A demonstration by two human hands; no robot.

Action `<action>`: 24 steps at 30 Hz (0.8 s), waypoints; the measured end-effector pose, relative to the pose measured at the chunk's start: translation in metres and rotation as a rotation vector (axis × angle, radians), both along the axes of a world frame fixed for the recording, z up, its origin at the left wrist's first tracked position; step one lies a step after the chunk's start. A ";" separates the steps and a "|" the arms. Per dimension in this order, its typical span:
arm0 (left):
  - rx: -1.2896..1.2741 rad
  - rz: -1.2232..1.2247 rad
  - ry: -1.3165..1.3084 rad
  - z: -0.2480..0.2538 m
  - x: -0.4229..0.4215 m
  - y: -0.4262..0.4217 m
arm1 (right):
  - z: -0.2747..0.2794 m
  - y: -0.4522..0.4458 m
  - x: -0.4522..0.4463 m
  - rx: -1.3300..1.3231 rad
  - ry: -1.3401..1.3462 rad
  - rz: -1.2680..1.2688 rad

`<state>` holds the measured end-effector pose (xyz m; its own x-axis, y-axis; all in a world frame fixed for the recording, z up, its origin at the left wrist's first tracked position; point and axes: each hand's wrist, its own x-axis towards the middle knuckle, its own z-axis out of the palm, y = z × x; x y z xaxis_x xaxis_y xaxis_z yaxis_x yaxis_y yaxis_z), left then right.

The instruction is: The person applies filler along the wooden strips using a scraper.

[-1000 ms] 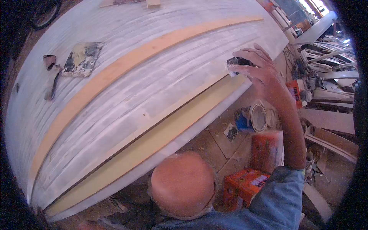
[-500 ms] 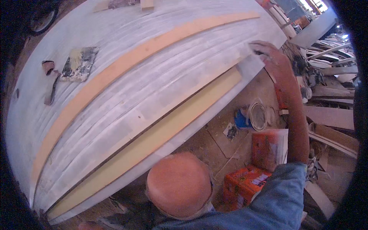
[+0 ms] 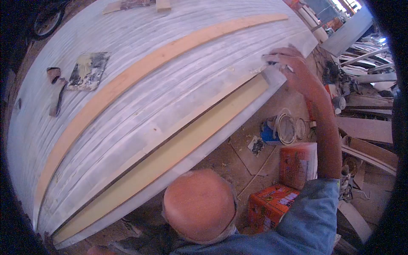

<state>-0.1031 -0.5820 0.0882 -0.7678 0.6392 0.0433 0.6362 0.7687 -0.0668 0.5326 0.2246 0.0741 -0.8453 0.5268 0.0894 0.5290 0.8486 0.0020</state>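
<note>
My right hand (image 3: 287, 63) lies at the far end of a large pale surface of lapped strips (image 3: 140, 114), like a boat hull, beside its raised edge. Its fingers are bent and smeared by motion. Something whitish shows under the fingertips, but I cannot make it out. Just below the hand, a long yellowish recess (image 3: 182, 142) ends between two pale edges. A curved light-wood batten (image 3: 140, 68) lies along the hull. My left hand (image 3: 100, 250) shows only as a blurred patch at the bottom edge, its fingers hidden.
On the hull lie a smeared dark plate (image 3: 89, 71) and a curled strip of brown abrasive paper (image 3: 56, 100). The top of a person's head (image 3: 199, 205) fills the lower middle. Orange boxes (image 3: 272, 204), an open can (image 3: 286, 128) and stacked boards (image 3: 365, 129) stand on the right.
My right hand has slid a little left and down along the hull's edge, its forearm moving with it. The batten and the abrasive paper stay where they were.
</note>
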 end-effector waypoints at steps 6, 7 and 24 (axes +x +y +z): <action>0.008 0.002 0.001 -0.001 -0.001 -0.006 | 0.014 -0.044 -0.032 0.092 0.054 0.062; 0.005 -0.005 0.001 -0.001 -0.003 -0.006 | 0.017 -0.057 -0.039 0.041 0.055 0.161; -0.086 -0.063 -0.042 -0.015 -0.053 -0.064 | 0.010 -0.047 0.053 0.089 0.335 -0.378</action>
